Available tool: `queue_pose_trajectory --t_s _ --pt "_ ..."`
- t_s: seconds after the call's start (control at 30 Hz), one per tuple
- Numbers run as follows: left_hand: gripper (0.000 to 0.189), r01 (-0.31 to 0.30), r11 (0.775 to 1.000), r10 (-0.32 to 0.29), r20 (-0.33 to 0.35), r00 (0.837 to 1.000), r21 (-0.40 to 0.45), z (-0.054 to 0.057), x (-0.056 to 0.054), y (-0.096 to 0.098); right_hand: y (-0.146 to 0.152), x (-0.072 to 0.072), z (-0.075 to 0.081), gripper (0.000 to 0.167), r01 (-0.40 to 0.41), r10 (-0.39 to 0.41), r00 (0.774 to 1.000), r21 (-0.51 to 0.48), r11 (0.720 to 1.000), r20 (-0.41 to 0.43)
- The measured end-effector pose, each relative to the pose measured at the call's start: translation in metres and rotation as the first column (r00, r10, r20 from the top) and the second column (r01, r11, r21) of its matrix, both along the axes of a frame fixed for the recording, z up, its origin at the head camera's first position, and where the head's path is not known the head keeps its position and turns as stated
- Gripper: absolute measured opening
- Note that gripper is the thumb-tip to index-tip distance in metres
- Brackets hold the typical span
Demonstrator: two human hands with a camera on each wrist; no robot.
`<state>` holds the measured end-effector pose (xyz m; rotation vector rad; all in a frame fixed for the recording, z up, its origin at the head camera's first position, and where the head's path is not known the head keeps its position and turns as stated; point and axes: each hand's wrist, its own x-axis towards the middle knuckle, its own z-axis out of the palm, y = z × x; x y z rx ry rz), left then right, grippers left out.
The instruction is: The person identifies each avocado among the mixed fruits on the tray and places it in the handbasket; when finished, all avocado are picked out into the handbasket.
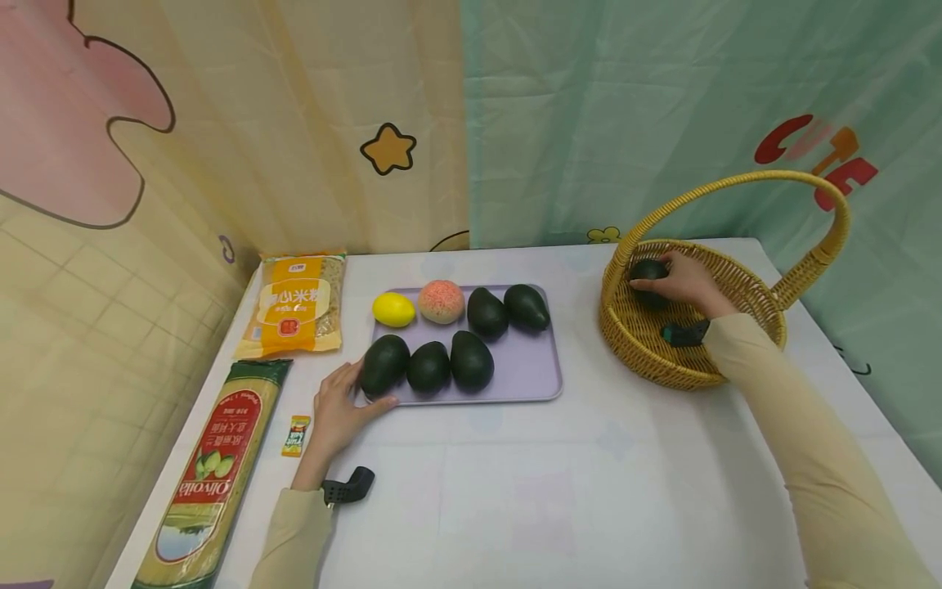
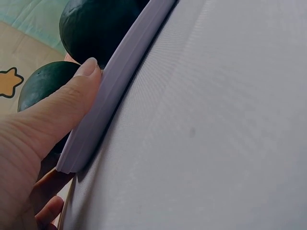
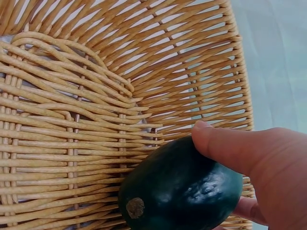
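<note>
At the left front corner of a lilac tray, my left hand holds the edge. Its thumb lies against the rim, and its other fingers reach round the left side, partly hidden. Several dark green avocados lie on the tray, one beside the left fingers. Behind them on the tray are a lemon and a pinkish round fruit. Inside a wicker basket on the right, my right hand grips another avocado, which appears low against the woven wall in the right wrist view.
A yellow bag of millet lies at the back left, with a long pack of spaghetti in front. A small yellow sachet sits near the left wrist. The basket's tall handle arches over the right hand. Curtains hang behind the table.
</note>
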<state>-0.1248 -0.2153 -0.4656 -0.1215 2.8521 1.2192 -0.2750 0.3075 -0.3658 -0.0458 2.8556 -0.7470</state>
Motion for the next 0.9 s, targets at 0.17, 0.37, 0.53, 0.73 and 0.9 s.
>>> queue_pose_trajectory --t_s 0.17,0.37,0.53,0.73,0.9 --pt "0.095 0.001 1.0 -0.001 -0.005 1.0 -0.001 -0.001 0.0 0.0 0.0 0.0 -0.002 0.086 -0.005 0.005 1.0 0.007 1.0 0.011" --pt "0.095 0.0 1.0 0.0 -0.005 1.0 0.0 -0.001 0.0 0.0 0.002 0.001 -0.004 0.088 0.015 -0.015 1.0 -0.014 1.0 0.002" --pt "0.095 0.002 1.0 -0.002 -0.008 1.0 -0.004 0.002 0.002 0.002 0.006 0.003 -0.006 0.089 0.031 -0.03 1.0 -0.041 0.999 0.009" --pt "0.095 0.0 1.0 -0.001 -0.009 1.0 -0.007 0.003 0.003 0.002 0.009 0.005 -0.007 0.09 0.049 -0.048 0.999 -0.053 0.997 0.024" --pt "0.095 0.001 1.0 -0.002 -0.019 1.0 -0.01 0.003 0.002 0.002 0.011 0.007 -0.006 0.089 0.058 -0.058 0.998 -0.053 0.997 0.018"
